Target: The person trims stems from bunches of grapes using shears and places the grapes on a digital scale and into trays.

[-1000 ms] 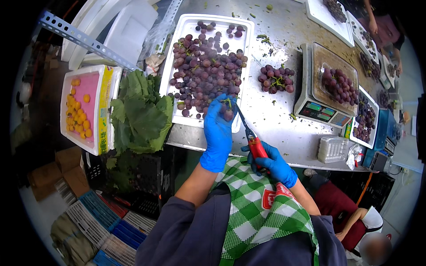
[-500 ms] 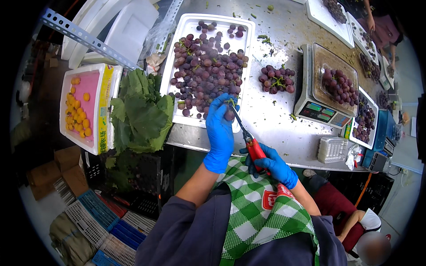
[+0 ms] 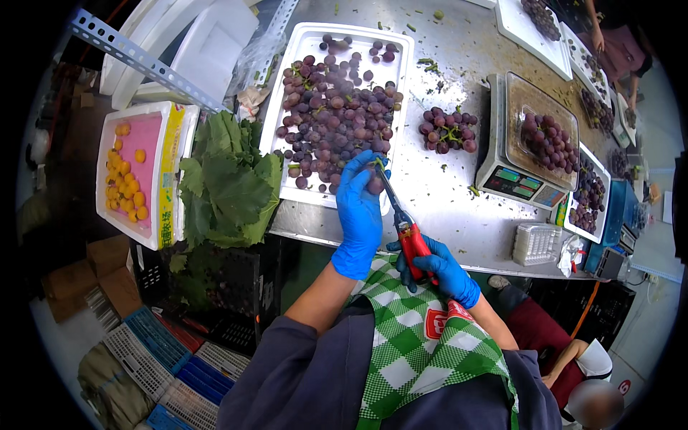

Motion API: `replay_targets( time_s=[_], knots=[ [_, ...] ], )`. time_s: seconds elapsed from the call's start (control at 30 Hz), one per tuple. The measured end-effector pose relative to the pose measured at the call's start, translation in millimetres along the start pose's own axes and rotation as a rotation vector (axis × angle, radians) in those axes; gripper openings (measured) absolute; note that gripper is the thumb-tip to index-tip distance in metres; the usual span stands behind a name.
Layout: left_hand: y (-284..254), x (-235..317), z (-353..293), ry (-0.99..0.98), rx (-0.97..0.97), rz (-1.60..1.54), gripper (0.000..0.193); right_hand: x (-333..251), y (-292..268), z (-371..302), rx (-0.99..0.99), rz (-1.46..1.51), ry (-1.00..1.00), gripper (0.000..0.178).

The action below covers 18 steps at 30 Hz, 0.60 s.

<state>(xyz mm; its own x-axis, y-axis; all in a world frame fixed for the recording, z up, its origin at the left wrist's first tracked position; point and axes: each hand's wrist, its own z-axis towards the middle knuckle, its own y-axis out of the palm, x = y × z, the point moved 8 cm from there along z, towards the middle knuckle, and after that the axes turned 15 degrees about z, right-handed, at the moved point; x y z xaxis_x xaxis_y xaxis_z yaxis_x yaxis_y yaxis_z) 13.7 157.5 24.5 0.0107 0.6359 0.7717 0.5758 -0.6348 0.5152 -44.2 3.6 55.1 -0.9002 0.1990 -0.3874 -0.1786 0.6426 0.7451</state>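
Observation:
In a blue glove, my left hand [image 3: 358,208] pinches a grape [image 3: 375,185] on a bit of green stem, over the near right part of a white foam tray [image 3: 278,115]. My right hand [image 3: 438,269], gloved too, is closed around the red handles of pruning snips [image 3: 411,244]. Their narrow blades reach up to the stem at my left fingertips. Many loose purple grapes [image 3: 337,107] fill the middle of the tray. A small grape bunch [image 3: 448,130] lies on the metal table right of it.
A scale [image 3: 494,154] bears a clear box of grapes [image 3: 548,140]. Clear punnets [image 3: 537,244] stand at the table's front edge. Left of the tray are grape leaves [image 3: 233,179] and a foam box [image 3: 166,172] with yellow fruit. Other people [image 3: 620,46] are at the right.
My hands and the snips have hardly moved; the blades stay at the stem. At the lower right, the other person's head and arm have shifted slightly.

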Motion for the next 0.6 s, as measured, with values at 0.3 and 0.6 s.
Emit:
replay_targets(
  time_s=[0.3, 0.6],
  knots=[
    [0, -2, 1, 0.015, 0.006, -0.029, 0.033, 0, 2, 2, -0.019, 0.033, -0.015, 0.042],
    [-4, -8, 3, -0.023, 0.012, -0.072, 0.033, -4, 3, -5, 0.078, -0.064, 0.003, 0.041]
  ],
)
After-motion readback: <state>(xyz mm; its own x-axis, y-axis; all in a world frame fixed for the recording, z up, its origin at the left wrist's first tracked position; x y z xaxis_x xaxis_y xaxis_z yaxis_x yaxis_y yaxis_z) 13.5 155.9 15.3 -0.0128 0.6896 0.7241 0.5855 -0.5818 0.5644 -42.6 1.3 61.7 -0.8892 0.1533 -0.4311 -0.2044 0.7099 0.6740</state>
